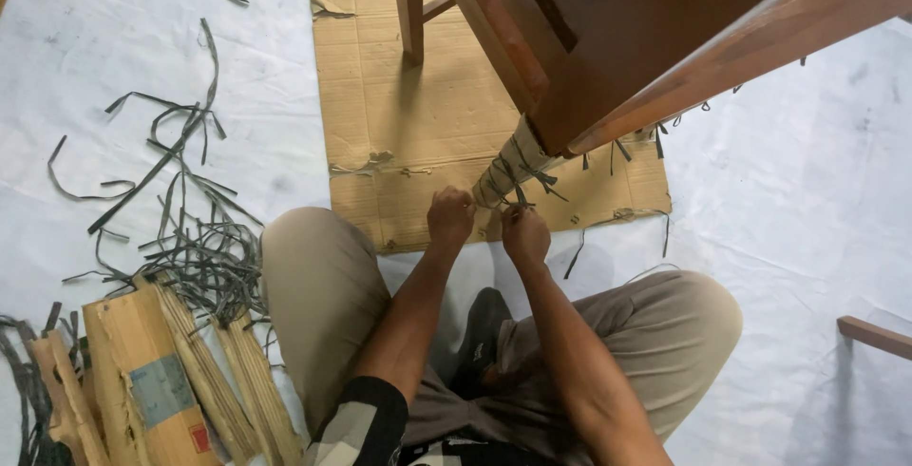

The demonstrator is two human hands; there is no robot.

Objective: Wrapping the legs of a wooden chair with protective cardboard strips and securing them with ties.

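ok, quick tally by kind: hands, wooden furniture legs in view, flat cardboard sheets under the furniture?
Hands: 2, left hand and right hand, both at the wrapped leg
Wooden legs: 2, the wrapped leg and a bare leg
Flat cardboard sheet: 1
Total: 5

chair (655, 29) top cropped, wrapped leg (508, 170) foot hidden

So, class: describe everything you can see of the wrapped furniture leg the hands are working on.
The wrapped leg belongs to dark brown wooden furniture. It slants down onto flattened cardboard. Tan paper-like wrapping covers its lower part, bound by thin dark straps with loose ends. The left hand and right hand grip at its foot.
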